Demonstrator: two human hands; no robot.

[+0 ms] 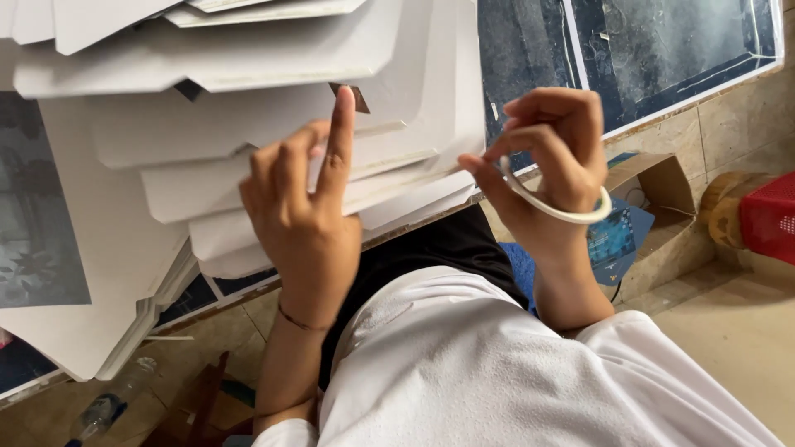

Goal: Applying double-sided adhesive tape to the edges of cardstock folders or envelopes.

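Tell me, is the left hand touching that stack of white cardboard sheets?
Touching. The head view shows the left hand lying on the stack of white cardboard sheets, its raised forefinger pressed against a sheet's edge. The right hand pinches a white strip.

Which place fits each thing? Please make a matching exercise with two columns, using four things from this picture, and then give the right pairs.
Things:
1. white strip loop
2. left hand
3. red crate
4. open cardboard box

Places:
A. at the right edge, on the floor
B. resting on the stack of white die-cut sheets
C. around the fingers of the right hand
D. on the floor, behind the right wrist

Pairs: 1-C, 2-B, 3-A, 4-D
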